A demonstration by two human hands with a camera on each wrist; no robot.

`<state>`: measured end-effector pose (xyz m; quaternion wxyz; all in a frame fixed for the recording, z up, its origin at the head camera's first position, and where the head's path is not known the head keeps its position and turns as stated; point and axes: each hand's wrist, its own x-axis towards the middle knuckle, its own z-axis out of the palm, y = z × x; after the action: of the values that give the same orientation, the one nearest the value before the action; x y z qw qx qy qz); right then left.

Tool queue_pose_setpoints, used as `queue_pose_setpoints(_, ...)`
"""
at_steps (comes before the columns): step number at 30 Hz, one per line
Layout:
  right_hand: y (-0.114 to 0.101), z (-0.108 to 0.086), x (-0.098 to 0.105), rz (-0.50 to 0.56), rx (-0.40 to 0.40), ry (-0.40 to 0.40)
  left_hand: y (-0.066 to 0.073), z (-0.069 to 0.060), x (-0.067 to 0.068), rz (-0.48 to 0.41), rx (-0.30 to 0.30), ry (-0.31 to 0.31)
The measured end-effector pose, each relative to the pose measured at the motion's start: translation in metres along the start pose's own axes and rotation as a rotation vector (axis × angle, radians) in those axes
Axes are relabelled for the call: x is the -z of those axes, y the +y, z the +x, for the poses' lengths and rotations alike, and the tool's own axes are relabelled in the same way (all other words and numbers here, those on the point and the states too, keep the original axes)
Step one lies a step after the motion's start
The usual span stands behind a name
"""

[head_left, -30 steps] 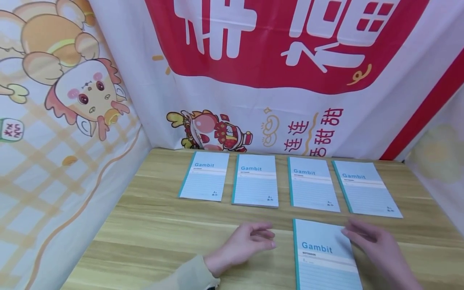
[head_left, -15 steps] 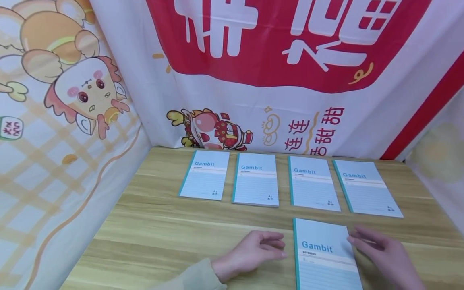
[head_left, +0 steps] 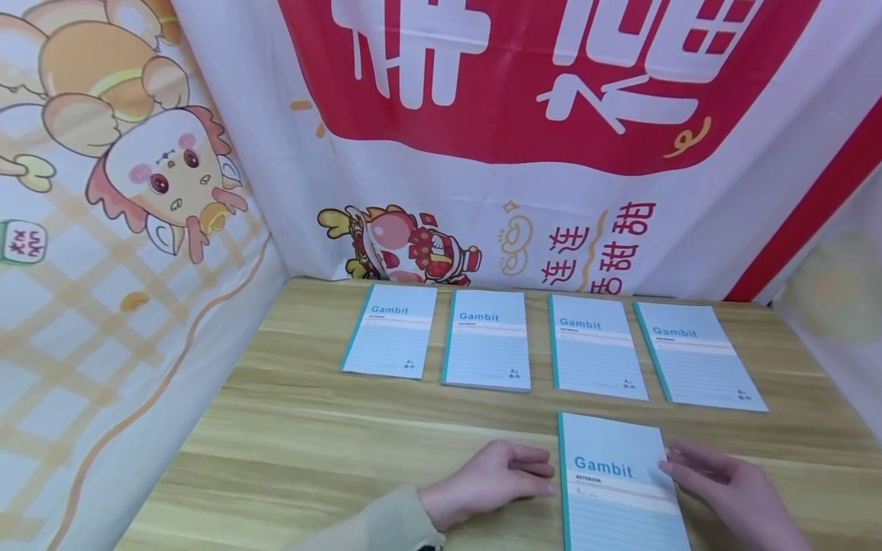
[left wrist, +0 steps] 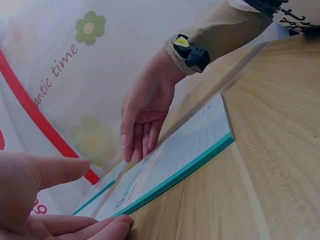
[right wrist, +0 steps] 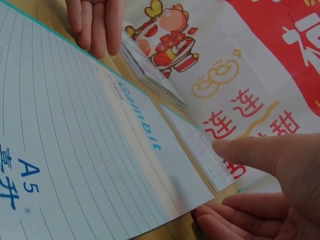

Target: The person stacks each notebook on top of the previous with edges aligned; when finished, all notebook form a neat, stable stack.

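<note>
Between four and five o'clock in the head view, a notebook lies on the counter, four more notebooks ranged from ten to one o'clock of it. The left hand is just beside its nine o'clock edge, the right hand at its three o'clock edge. Left wrist view: at eight o'clock the left hand's grip stands apart, fingertips by the teal spine. Right wrist view: at four o'clock the right hand's grip is apart too, close to the notebook's corner, contact unclear
</note>
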<state>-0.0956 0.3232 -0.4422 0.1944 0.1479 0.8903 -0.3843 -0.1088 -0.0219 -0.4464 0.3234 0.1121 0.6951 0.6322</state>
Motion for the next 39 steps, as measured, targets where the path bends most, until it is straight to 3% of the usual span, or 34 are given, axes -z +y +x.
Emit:
queue_pose_setpoints(8,0.002,0.002,0.000,-0.001,-0.025,-0.008,0.001,0.006,0.002,-0.001,-0.002,-0.078)
queue_pose_setpoints(19,0.005,0.004,-0.002,0.101,-0.064,-0.033,0.005,0.017,0.001,0.031,0.020,-0.048)
queue_pose_setpoints(28,0.003,0.003,-0.003,0.090,-0.069,-0.031,0.003,0.021,0.003,0.009,0.035,-0.082)
queue_pose_setpoints(39,0.005,0.004,-0.004,0.096,-0.078,-0.042,0.004,0.023,-0.001,-0.040,0.018,-0.043)
